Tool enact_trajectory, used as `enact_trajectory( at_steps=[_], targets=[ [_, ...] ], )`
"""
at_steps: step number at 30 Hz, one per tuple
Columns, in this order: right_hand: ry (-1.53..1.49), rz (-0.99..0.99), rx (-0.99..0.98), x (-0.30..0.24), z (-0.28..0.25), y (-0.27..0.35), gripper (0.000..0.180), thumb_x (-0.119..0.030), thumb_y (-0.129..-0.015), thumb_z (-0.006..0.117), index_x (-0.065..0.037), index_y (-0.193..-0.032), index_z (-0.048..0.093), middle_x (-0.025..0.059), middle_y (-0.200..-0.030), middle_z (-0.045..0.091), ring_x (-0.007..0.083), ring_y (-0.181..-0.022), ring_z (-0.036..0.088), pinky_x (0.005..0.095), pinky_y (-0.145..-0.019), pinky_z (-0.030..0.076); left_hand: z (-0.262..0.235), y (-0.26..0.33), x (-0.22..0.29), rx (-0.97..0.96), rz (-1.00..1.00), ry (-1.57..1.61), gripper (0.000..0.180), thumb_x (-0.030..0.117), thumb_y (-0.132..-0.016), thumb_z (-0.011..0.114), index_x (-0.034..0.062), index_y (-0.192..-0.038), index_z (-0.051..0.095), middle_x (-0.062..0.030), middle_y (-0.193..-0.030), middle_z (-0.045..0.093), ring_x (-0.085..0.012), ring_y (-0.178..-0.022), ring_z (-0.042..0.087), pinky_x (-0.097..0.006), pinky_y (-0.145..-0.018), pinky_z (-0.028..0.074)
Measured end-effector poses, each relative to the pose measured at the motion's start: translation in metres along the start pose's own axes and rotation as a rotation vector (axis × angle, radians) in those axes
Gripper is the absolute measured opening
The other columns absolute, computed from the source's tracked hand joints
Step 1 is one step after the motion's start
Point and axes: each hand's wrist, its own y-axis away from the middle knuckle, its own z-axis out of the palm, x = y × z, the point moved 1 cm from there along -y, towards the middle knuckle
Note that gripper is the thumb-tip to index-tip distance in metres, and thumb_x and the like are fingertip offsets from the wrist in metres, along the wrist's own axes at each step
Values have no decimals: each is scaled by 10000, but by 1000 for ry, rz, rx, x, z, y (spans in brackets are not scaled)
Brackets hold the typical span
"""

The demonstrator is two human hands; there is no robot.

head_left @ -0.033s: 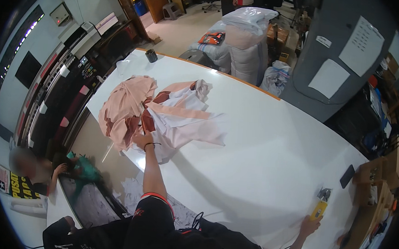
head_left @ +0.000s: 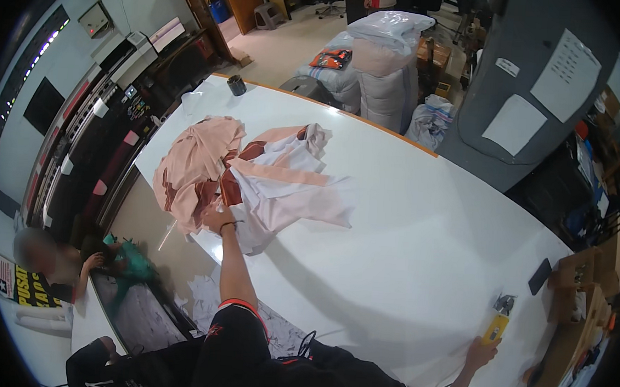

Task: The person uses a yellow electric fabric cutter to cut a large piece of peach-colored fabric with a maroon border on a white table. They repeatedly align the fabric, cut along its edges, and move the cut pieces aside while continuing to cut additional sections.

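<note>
Peach cloth (head_left: 203, 144) heaped, seemingly unsorted, at your left hand (head_left: 216, 219), grip unclear; your right hand (head_left: 481, 352) wraps yellow tool (head_left: 495, 327); amount done unclear.

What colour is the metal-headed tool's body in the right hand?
The metal-headed tool has a yellow body; the head view shows it best.

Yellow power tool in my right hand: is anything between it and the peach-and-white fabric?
Nothing visible: white tabletop spans the gap from the yellow power tool to the fabric. Your left hand, at the fabric's near side, is outside that path.
</note>
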Motion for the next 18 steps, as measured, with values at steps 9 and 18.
enact_trajectory(
  at_steps=[9, 18],
  targets=[
    [-117, -412, 368, -76, -6, 30, 607, -334, -976, 705, -63, -1482, 506, 178, -1356, 570, 381, -1314, 527, 551, -1073, 466, 11, -147, -108, -122, -295, -188, 850, 522, -792, 803, -29, -1370, 512, -333, -1358, 564, -484, -1226, 629, -523, -1031, 544],
    [-697, -1023, -529, -279, 12, 177, 442, -141, -835, 767, -58, -1248, 634, 134, -1090, 631, 322, -1007, 621, 465, -911, 508, -17, -247, -109, -93, 245, -153, 460, 446, -961, 614, 42, -1126, 759, -232, -1169, 748, -433, -1093, 715, -477, -955, 576]
  ],
)
